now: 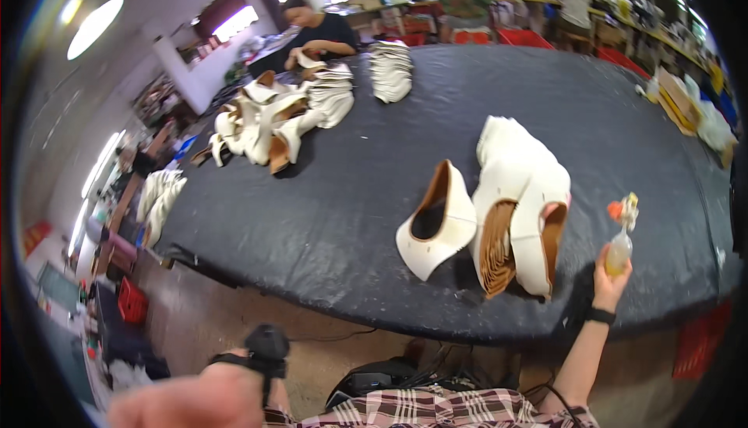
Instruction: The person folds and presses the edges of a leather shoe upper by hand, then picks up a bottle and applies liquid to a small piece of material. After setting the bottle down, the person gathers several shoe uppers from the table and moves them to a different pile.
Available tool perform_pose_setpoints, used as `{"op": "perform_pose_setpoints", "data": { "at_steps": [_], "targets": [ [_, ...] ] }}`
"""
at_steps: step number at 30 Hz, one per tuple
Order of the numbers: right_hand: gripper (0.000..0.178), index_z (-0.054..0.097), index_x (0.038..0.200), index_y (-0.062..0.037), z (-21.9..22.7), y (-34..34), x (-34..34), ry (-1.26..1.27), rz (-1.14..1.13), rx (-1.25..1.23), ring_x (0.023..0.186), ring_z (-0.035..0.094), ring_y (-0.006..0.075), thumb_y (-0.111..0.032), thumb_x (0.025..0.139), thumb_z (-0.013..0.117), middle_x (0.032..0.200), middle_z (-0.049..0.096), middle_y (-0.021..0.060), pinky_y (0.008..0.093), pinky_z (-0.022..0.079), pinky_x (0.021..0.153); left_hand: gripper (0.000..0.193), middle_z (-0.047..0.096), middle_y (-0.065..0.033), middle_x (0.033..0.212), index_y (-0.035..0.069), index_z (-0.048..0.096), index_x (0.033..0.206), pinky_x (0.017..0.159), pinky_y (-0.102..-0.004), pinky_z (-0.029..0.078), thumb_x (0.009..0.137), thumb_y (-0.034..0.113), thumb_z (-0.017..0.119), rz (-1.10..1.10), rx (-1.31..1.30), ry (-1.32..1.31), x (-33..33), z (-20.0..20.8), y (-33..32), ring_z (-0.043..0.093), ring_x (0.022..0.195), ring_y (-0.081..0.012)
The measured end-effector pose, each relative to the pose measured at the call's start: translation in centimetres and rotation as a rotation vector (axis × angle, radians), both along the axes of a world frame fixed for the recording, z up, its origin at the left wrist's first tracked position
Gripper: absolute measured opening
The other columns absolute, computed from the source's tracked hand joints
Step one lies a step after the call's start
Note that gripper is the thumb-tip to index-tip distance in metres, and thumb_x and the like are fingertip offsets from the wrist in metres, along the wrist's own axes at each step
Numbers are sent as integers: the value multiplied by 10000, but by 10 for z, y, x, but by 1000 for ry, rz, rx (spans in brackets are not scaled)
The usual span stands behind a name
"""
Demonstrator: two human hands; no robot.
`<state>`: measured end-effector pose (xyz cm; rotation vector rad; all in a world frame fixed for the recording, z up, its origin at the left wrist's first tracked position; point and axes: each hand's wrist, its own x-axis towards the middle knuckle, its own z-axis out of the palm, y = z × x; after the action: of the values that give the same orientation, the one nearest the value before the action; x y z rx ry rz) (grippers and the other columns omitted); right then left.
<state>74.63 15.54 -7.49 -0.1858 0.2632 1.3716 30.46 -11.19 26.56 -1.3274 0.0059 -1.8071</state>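
Bottle (619, 250), small, yellowish liquid, orange-capped nozzle up, gripped upright in right hand (609, 276), fingers closed round its base, probably to keep the liquid from spilling. Held over the near edge of the table (327, 217), just right of the upper stack (520, 202). Stack of white shoe uppers stood on edge, tan linings showing, likely for easy picking. Single upper (438, 221) touching the stack's left side, open side up. Left hand (195, 401) low, off the table, blurred; grip cannot be told; black strap at its wrist. Far across the table from the stack, a co-worker (315, 34) handling another pile (276, 120) of uppers.
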Motion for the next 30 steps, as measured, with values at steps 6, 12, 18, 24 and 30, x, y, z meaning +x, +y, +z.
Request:
{"op": "perform_pose_setpoints", "data": {
  "at_steps": [6, 12, 18, 24, 30],
  "targets": [
    [514, 414, 1244, -46, 118, -60, -115, -687, 208, 491, 1133, 462, 249, -331, 836, 545, 1228, 486, 114, 391, 351, 980, 278, 553, -130, 1062, 11, 440, 1156, 679, -286, 481, 912, 143, 461, -496, -1975, -502, 9, -137, 33, 587, 832, -180],
    [440, 401, 1224, -2, 164, -81, -253, -843, 429, 638, 1135, 465, 233, -182, 839, 516, 1201, 498, 96, 402, 338, 993, 483, 561, -152, 1051, 19, 376, 1235, 657, -301, 513, 956, 389, 241, -1235, -1873, -691, 0, -165, 52, 611, 834, -237],
    [453, 422, 1174, -14, 163, -101, -321, -861, 476, 671, 1039, 527, 197, -113, 785, 631, 1110, 534, 84, 371, 413, 923, 428, 563, -177, 1058, 29, 419, 1197, 564, -230, 475, 963, 351, 262, -1343, -1891, -753, -60, -187, 38, 594, 742, -161],
    [549, 381, 1227, -24, 160, -135, -396, -991, 499, 733, 1105, 488, 210, -173, 775, 656, 1180, 499, 79, 385, 381, 963, 389, 584, -122, 944, 27, 485, 1120, 476, -168, 386, 943, 355, 374, -1405, -1902, -903, -125, -196, 19, 501, 619, -65],
    [488, 416, 1176, -51, 150, -163, -455, -674, 567, 591, 1035, 510, 206, -205, 781, 659, 1106, 507, 63, 427, 414, 905, 347, 550, -52, 716, 11, 520, 1005, 394, -157, 289, 903, 341, 486, -1547, -1984, -903, -165, -223, 22, 382, 464, -34]
  ]
}}
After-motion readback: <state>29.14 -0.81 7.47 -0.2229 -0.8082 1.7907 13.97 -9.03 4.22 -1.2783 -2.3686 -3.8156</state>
